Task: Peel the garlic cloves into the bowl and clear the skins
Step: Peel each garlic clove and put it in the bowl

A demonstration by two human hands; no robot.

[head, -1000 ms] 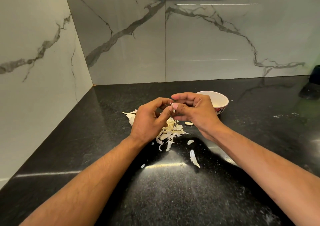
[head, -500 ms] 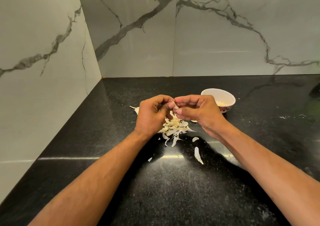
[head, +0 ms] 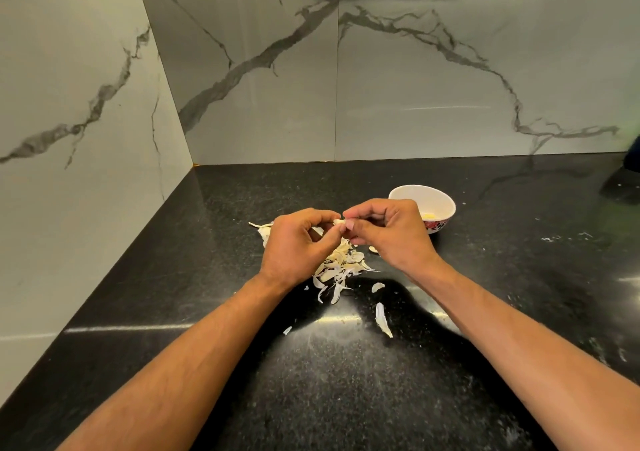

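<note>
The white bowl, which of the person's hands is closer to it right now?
Right. The right hand sits just in front of the bowl, overlapping its near rim in this view. The left hand is farther off, beyond the right hand on the bowl's left.

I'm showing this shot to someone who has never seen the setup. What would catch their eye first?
First, the two hands meeting mid-frame: the left hand and right hand both pinch a small garlic clove between their fingertips. Right below them, a pale pile of skins stands out against the black countertop. Just behind the right hand sits a white bowl with something yellowish inside.
</note>
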